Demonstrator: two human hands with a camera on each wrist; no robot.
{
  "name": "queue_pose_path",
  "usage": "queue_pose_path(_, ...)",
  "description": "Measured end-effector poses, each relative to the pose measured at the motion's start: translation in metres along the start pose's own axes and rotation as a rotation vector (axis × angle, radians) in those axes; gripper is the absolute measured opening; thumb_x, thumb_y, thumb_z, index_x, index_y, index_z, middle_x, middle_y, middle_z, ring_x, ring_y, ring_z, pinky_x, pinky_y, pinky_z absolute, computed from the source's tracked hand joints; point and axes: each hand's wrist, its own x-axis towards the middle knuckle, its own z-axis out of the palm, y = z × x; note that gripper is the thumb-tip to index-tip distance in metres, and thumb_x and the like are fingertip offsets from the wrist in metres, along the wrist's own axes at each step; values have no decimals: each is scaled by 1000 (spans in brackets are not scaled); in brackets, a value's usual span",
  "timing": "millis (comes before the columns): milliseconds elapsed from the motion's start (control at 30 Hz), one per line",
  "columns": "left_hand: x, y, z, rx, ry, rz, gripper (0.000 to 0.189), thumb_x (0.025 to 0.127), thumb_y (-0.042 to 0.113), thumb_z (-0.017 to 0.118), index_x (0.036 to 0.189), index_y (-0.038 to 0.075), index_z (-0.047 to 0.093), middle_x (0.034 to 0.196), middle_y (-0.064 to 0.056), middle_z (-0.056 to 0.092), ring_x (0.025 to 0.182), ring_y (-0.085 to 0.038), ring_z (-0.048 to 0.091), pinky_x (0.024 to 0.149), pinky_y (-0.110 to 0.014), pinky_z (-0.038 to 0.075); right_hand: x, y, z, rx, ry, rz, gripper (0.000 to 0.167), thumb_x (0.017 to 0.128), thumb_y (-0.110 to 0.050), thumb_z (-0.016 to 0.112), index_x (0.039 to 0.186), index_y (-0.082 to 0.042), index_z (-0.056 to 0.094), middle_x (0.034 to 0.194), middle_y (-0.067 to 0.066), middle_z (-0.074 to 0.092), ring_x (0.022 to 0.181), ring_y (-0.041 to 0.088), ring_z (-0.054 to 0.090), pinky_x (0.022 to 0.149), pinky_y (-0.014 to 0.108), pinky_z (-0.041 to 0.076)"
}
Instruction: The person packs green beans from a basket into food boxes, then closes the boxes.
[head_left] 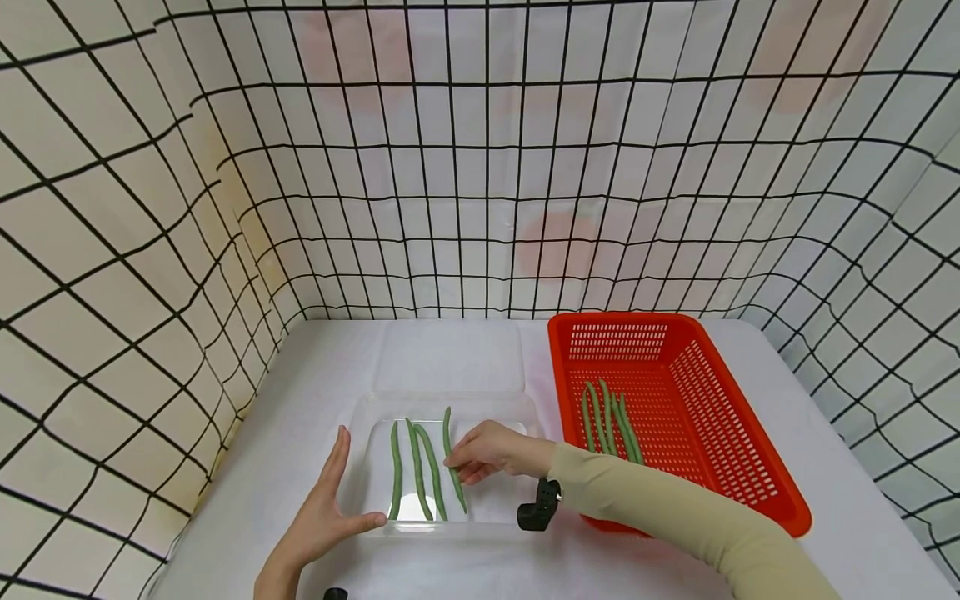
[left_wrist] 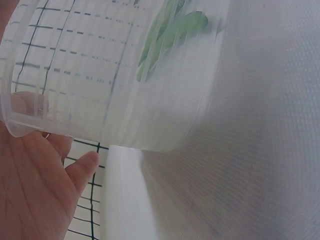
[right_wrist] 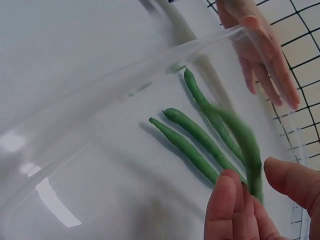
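My right hand [head_left: 491, 450] reaches over a clear plastic container [head_left: 450, 529] and pinches a green bean [head_left: 447, 427] between thumb and fingers. In the right wrist view the held bean [right_wrist: 245, 137] slants across other green beans [right_wrist: 192, 132] below it. Three beans [head_left: 417, 471] lie side by side on the container's floor, running front to back. My left hand [head_left: 322, 508] is at the container's near left corner, thumb at the rim and fingers extended along the left side. The left wrist view shows the container's wall [left_wrist: 100, 110] beside this hand, with beans blurred through the plastic.
A red perforated basket [head_left: 738, 417] stands to the right, holding several green beans [head_left: 609, 417] on its left side. Behind the container lies a clear flat lid [head_left: 450, 357]. Black wire grid [head_left: 487, 167] encloses the white-covered table at the back and sides.
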Motion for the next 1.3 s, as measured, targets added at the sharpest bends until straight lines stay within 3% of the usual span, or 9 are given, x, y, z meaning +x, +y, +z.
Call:
queue_pose_path(333,0,0,0,3,2,2,129,60,24,91,154,11,4,158,-14,1,139,-40,6,100,-69,14,-13,-11,-27,-24,-21,-90,17,87,-9,67,97,5,67,90,22,66,67,22,65,66,34,55)
queue_pose_path(500,0,1,-1,3,-1,3,128,61,24,90,154,12,3,158,-13,0,139,-40,6,100,-69,14,-28,-25,-56,5,1,-132,25,89,-16,66,103,5,65,92,18,66,79,29,66,71,35,55)
queue_pose_path(667,1,1,0,2,0,4,128,60,24,90,154,12,3,158,-6,-2,139,-39,6,100,-69,13,-45,-31,-98,20,104,-151,31,89,-23,67,105,4,65,92,14,66,82,28,65,72,35,55)
queue_pose_path(900,1,1,-1,9,-6,1,129,61,25,90,154,16,2,158,-4,-2,139,-39,6,100,-69,14,-61,-1,-160,46,237,-91,36,89,-27,68,104,5,65,87,13,66,77,25,65,73,35,55)
queue_pose_path(1033,1,1,-2,20,-5,-6,129,61,27,90,154,22,0,158,-4,-2,140,-40,6,100,-69,14,-67,26,-190,82,247,-39,35,92,-27,64,103,7,63,84,12,67,75,22,66,73,35,55)
queue_pose_path(1300,1,0,-1,10,-8,-4,130,61,26,90,154,23,-1,158,-8,-1,139,-39,6,100,-69,13,-76,72,-223,58,277,74,47,95,-26,59,117,15,56,91,16,68,73,19,67,70,32,55)
